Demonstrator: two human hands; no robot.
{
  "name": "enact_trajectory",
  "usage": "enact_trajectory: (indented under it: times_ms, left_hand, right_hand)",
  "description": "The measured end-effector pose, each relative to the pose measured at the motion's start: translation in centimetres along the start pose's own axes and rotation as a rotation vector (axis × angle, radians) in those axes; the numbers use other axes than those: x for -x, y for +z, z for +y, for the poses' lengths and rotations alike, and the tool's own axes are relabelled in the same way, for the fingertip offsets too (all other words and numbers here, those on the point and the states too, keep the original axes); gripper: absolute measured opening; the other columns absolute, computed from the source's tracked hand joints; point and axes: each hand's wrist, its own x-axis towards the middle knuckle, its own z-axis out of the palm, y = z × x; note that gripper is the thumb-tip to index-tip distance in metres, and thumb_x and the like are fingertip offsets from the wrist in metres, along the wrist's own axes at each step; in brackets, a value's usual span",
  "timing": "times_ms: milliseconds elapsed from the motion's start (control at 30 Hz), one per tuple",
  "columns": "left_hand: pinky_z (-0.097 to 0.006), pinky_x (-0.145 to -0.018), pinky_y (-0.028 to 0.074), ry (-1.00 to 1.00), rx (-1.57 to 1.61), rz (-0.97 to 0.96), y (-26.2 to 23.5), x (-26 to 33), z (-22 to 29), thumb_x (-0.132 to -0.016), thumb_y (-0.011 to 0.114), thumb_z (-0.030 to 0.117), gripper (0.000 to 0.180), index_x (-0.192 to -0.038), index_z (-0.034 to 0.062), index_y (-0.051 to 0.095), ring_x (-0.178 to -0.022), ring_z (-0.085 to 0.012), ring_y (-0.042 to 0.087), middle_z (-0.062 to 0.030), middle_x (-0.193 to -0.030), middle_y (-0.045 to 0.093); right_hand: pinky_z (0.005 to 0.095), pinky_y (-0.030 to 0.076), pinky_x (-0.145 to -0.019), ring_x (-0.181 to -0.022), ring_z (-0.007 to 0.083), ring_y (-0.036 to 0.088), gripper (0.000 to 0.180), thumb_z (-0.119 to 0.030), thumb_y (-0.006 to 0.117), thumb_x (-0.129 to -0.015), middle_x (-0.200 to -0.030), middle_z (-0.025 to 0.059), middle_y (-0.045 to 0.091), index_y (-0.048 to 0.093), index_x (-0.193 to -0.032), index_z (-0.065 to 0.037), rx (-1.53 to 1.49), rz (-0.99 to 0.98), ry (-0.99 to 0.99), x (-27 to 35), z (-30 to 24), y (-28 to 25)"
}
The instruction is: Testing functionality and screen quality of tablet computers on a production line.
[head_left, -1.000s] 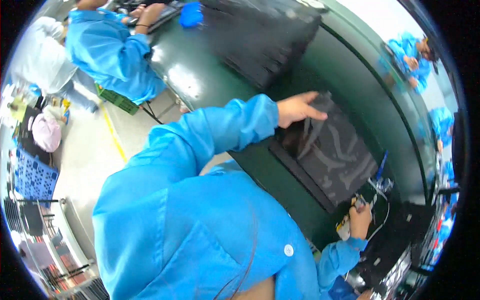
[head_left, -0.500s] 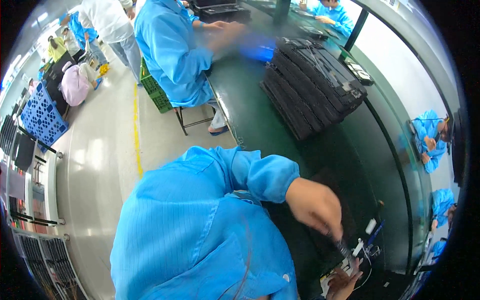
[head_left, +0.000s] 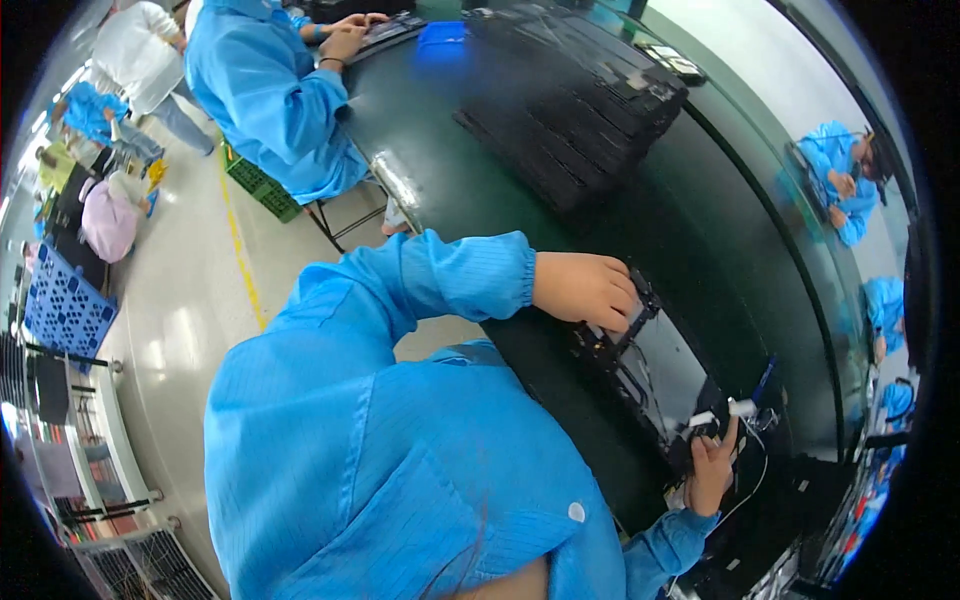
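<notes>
A flat dark panel (head_left: pixel 655 375) with a black frame and a glossy, light-reflecting face lies on the dark green desk (head_left: pixel 470 150), close to the desk's near edge. Thin wires run across its surface, and small black parts sit along its frame at the end under the left hand.

The left hand (head_left: pixel 585 290) rests palm down on the panel's far corner, its fingers (head_left: pixel 618 308) curled narrow over the frame edge and pressing on it; the blue sleeve reaches in across the desk's near edge. The right hand (head_left: pixel 710 470) sits at the panel's opposite end, fingers closed around a small white tool (head_left: pixel 722 412) whose tip points at the panel's corner; a thin white cable (head_left: pixel 752 480) loops away from it beside the panel. A slim blue pen-like item (head_left: pixel 765 378) lies just beyond the panel's right end.

Farther along the desk from the panel, well apart, stands a wide stack of black panels (head_left: pixel 590 100). At the desk's far end, another person in a blue coat (head_left: pixel 270 95) sits with both hands on a dark flat item. Left of the desk, on the pale floor, a blue crate (head_left: pixel 62 312) stands.
</notes>
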Motion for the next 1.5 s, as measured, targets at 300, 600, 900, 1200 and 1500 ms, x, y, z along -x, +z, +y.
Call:
enact_trajectory:
  times_ms: [300, 600, 900, 1200, 1500]
  left_hand:
    - [-0.044, -0.091, 0.037, -0.064, 0.103, -0.011, 0.2, -3.1, 3.7, -0.078, 0.052, 0.012, 0.021, -0.098, 0.0048, 0.053, -0.106, -0.0317, 0.045, -0.0142, -0.105, 0.050]
    - [-0.043, -0.095, 0.035, 0.014, 0.205, 0.071, 7.3, -7.1, 5.3, -0.079, 0.057, 0.021, 0.033, -0.107, 0.0046, 0.053, -0.112, -0.0311, 0.041, -0.0158, -0.117, 0.045]
    - [-0.043, -0.099, 0.032, -0.024, 0.226, 0.002, 6.2, -7.7, -1.2, -0.081, 0.056, 0.021, 0.035, -0.113, 0.0064, 0.050, -0.117, -0.0295, 0.038, -0.0133, -0.121, 0.045]
    - [-0.041, -0.101, 0.029, -0.084, 0.148, -0.025, 7.0, -8.5, -2.8, -0.083, 0.054, 0.022, 0.037, -0.116, 0.0086, 0.049, -0.120, -0.0271, 0.036, -0.0108, -0.124, 0.043]
    - [-0.041, -0.100, 0.030, -0.113, 0.155, -0.034, 6.7, -8.7, -2.3, -0.083, 0.054, 0.024, 0.036, -0.116, 0.0086, 0.050, -0.119, -0.0261, 0.038, -0.0104, -0.122, 0.046]
  right_hand:
    - [0.0339, 0.043, -0.065, -0.075, 0.0247, 0.056, 0.015, -0.006, 0.053, -0.080, -0.082, 0.0164, 0.056, 0.054, -0.094, -0.001, 0.905, 0.307, -0.339, -9.7, -1.2, -7.1]
    - [0.0446, 0.044, -0.078, -0.093, 0.0395, 0.053, 0.043, -0.008, 0.046, -0.082, -0.105, 0.0251, 0.052, 0.038, -0.124, -0.008, 1.310, 0.330, 0.060, -20.6, 0.5, -5.9]
    - [0.0268, 0.043, -0.066, -0.076, 0.0191, 0.053, 0.042, -0.013, 0.045, -0.085, -0.087, 0.0098, 0.056, 0.041, -0.126, -0.006, -1.046, 0.064, -0.302, -9.8, -6.6, -3.8]
    - [0.0230, 0.036, -0.049, -0.054, 0.0139, 0.049, 0.048, -0.048, 0.033, -0.091, -0.061, 0.0044, 0.050, 0.055, -0.083, -0.005, -0.347, 0.239, 0.008, -6.8, -5.5, 4.3]
    - [0.0187, 0.029, -0.043, -0.049, 0.0058, 0.041, 0.017, -0.014, 0.062, -0.080, -0.057, -0.0002, 0.046, 0.049, -0.072, -0.008, 0.053, 0.222, -0.145, -8.8, -1.3, 3.9]
